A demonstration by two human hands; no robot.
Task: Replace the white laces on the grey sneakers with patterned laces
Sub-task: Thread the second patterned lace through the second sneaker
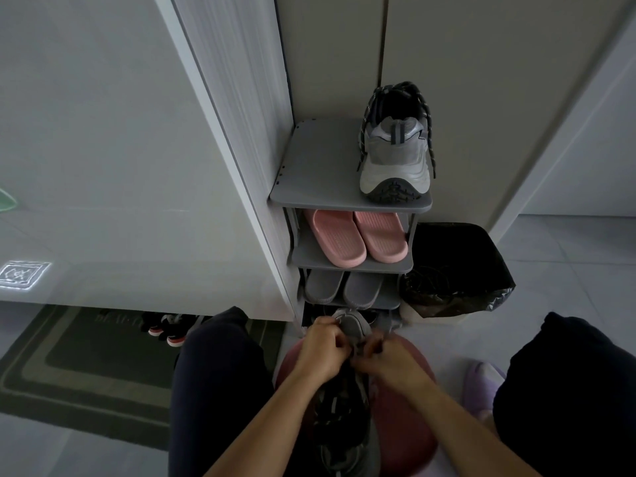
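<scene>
A seated person bends over a grey sneaker (351, 324) resting toe-outward on a round maroon stool (407, 428) between the knees. The left hand (321, 352) curls around the shoe's forepart, while the right hand (395, 364) pinches what looks like a dark patterned lace (332, 404) at the front eyelets; the dim light hides the exact fingertip grip. The step appears to be threading the lowest eyelets, and doing it well likely means steadying the shoe with the left hand, keeping the lace flat and untwisted, and evening both ends before moving up a row. The finished mate (395, 156), already wearing its speckled laces (428, 132), stands heel-forward on the top shelf of a narrow grey shoe rack (316, 160) set against a pale cabinet. Pink slippers (358, 237) and grey slippers (344, 287) fill the shelves below. Just beside the rack sits a bin lined with a black bag (457, 270). A dark door mat (86, 366) lies to the left on the pale tiled floor (568, 270).
</scene>
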